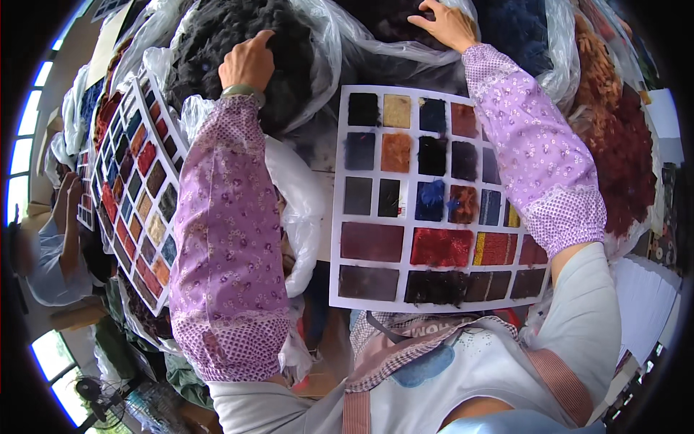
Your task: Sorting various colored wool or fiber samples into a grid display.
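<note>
My left hand [248,65] is over a heap of dark grey loose fibre [293,76] in a clear plastic bag. One digit points up and to the right; the others curl down, their tips hidden, so I cannot make out what they grip. Farther right, my right hand [450,27] hovers at a bag of very dark fibre [383,25], its thumb and forefinger apart and nothing visible between them. Purple flowered sleeves cover both forearms. Below the hands, a white sample card [335,260] with rows of coloured fuzzy swatches lies before my body, partly covered by my right sleeve.
A second swatch card [137,206] leans at the left. Navy fibre [513,32], orange fibre [596,65] and maroon fibre [622,166] fill bags on the right. A white plastic bag [300,210] bulges beside my left sleeve. Another person [58,260] is at the far left; a fan [97,398] stands lower left.
</note>
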Motion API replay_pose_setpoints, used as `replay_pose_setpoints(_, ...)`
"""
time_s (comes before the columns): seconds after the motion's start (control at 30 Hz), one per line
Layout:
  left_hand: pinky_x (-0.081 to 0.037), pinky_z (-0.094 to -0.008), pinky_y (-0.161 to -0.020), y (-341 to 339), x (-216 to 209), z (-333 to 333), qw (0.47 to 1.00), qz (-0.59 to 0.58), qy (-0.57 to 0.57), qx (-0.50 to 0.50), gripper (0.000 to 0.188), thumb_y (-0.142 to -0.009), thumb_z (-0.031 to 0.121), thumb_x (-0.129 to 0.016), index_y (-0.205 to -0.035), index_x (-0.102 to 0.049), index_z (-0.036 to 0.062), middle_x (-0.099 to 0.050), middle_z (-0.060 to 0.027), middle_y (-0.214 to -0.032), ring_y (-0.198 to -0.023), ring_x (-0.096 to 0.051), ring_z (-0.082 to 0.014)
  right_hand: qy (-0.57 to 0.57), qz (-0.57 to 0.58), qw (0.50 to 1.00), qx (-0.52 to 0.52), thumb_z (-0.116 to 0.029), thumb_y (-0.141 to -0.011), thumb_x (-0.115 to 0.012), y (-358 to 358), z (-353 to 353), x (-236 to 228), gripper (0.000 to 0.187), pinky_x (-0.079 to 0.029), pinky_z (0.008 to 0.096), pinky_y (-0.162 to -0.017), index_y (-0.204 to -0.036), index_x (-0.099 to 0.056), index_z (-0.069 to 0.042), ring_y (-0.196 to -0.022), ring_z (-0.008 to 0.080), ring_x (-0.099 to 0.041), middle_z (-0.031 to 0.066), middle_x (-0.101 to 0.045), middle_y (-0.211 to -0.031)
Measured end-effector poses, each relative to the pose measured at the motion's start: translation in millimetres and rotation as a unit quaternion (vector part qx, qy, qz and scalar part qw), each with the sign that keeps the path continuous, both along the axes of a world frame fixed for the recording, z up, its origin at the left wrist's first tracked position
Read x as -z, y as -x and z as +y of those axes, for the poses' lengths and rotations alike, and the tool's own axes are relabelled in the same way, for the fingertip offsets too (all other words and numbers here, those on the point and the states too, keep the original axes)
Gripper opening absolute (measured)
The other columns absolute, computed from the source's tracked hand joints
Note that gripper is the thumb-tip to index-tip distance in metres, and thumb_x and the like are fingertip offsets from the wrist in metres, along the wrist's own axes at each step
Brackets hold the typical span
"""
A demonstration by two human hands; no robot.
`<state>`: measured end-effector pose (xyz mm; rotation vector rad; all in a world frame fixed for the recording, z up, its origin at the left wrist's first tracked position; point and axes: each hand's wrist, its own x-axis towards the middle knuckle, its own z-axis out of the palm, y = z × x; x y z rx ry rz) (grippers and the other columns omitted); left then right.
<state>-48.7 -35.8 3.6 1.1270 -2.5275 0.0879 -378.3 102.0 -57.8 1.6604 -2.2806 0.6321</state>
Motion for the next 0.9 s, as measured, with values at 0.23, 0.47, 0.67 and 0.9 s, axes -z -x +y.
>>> replay_pose_setpoints(0.23, -0.048, -0.0371, -0.067, -21, -19, 14, 0.985, 0.151, -0.004, 0.084, 0.014, -0.075, 0.018, -0.058, -0.088, -0.063, 0.0186, -0.062, -0.0089, -0.087, -0.078, -0.06, -0.0279, -0.181, -0.036, 0.975, -0.123, -0.029, -0.078, -0.057, 12, 26, 4, 0.037, -0.042, 0.0341, -0.09, -0.111, -0.055, -0.013, -0.099, 0.0277, -0.055, 0.0117, -0.057, -0.11)
replay_pose_setpoints(0.47, -0.048, -0.0361, -0.071, -21, -1, 31, 0.99, 0.089, -0.087, 0.067, 0.028, -0.075, 0.026, -0.061, -0.102, -0.058, 0.0216, -0.062, -0.005, -0.093, -0.085, -0.059, -0.0257, -0.018, 0.095, 0.995, -0.011, -0.022, -0.078, -0.06, -15, 44, -41, 0.027, -0.048, 0.0347, -0.079, -0.104, -0.057, -0.017, -0.089, 0.0302, -0.059, 0.0119, -0.062, -0.098)
replay_pose_setpoints(0.67, -0.046, -0.0359, -0.08, -4, 10, 29, 0.998, -0.025, -0.044, 0.042, 0.045, -0.069, 0.022, -0.065, -0.113, -0.054, 0.0229, -0.058, -0.004, -0.106, -0.098, -0.054, -0.0258, -0.069, -0.126, 0.987, -0.073, -0.026, -0.07, -0.064, -7, 55, -47, 0.026, -0.047, 0.0326, -0.076, -0.09, -0.06, -0.01, -0.083, 0.0252, -0.062, 0.0111, -0.064, -0.088)
replay_pose_setpoints(0.9, -0.048, -0.0379, -0.069, 10, -16, 60, 0.986, 0.076, -0.007, 0.147, 0.016, -0.072, 0.014, -0.057, -0.087, -0.062, 0.0154, -0.062, -0.0058, -0.087, -0.082, -0.059, -0.0264, 0.023, 0.038, 0.999, 0.019, -0.022, -0.074, -0.061, -38, 68, -40, 0.021, -0.048, 0.0342, -0.076, -0.093, -0.061, -0.012, -0.085, 0.024, -0.06, 0.0092, -0.063, -0.091)
